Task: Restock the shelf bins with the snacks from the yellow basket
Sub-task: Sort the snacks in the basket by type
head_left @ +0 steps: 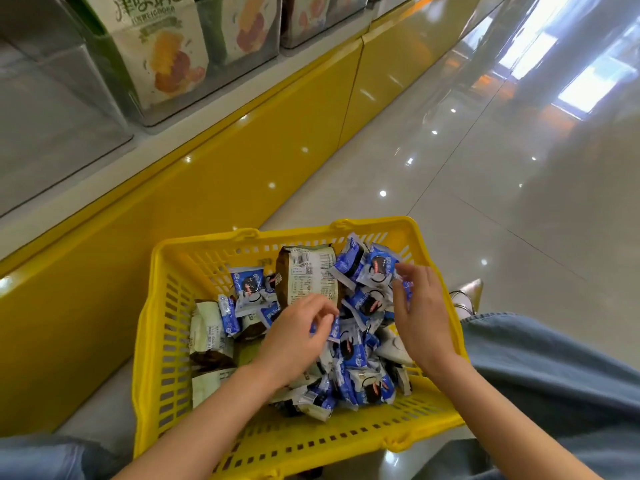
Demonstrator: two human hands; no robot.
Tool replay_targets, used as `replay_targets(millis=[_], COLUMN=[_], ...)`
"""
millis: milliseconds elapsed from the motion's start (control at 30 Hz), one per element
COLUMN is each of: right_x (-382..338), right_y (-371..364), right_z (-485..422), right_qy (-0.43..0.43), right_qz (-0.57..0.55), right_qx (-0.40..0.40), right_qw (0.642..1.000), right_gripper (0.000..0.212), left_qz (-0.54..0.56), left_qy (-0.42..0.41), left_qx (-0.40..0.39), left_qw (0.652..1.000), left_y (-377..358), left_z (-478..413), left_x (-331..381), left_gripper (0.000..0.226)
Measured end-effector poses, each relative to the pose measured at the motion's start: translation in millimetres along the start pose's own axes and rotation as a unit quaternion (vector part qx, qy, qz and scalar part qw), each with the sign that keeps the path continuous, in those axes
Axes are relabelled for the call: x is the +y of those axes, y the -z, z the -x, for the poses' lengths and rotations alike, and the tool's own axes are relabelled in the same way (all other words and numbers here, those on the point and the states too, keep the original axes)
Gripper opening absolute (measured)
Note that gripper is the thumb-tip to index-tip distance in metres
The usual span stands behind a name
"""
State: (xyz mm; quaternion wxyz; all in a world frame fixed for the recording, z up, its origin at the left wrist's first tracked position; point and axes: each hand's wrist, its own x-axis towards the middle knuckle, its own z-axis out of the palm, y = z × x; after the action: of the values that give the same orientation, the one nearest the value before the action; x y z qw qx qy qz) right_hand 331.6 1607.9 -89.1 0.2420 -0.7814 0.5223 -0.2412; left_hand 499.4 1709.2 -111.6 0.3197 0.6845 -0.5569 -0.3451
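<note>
yellow basket (207, 238) walls ring left hand (298, 329) pinching blue packet (334, 330), right hand (422, 315) gripping second packet (408, 288).

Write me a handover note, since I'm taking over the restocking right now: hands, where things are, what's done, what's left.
Left hand pinches a blue packet inside the yellow basket. Right hand pinches a second blue packet near its far right corner.
The basket sits on the floor beside the shelf, heaped with blue packets and brown-and-white bags.
Done: nothing evident; the clear bin at left looks empty.
Left: move the snacks into the bins.
</note>
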Motion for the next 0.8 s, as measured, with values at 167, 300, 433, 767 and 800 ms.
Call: replay_targets(millis=[167,300,433,767,800], right_x=[-6,-2,-9,-6,-4], right_y=[-25,-53,-79,-70,-61], right_z=[38,54,63,60,56], right_qy=[0.043,0.001,0.027,0.012,-0.001], right_qz=[0.050,0.079,0.151,0.148,0.125], right_qx=[-0.332,-0.491,-0.537,-0.512,-0.497], right_qw=[0.941,0.868,0.830,0.846,0.859], right_gripper=[0.018,0.041,0.062,0.031,0.031], left_qz=[-0.030,0.010,0.042,-0.014,-0.020], left_qy=[0.197,0.283,0.316,0.262,0.257], left_qx=[-0.115,-0.175,-0.207,-0.263,-0.246], left_qw=[0.973,0.943,0.925,0.928,0.934], left_y=[-10,-26,-42,-51,-51], left_z=[50,54,49,62,61], left_x=[-76,-105,-107,-110,-109], left_gripper=[0.022,0.066,0.049,0.041,0.036])
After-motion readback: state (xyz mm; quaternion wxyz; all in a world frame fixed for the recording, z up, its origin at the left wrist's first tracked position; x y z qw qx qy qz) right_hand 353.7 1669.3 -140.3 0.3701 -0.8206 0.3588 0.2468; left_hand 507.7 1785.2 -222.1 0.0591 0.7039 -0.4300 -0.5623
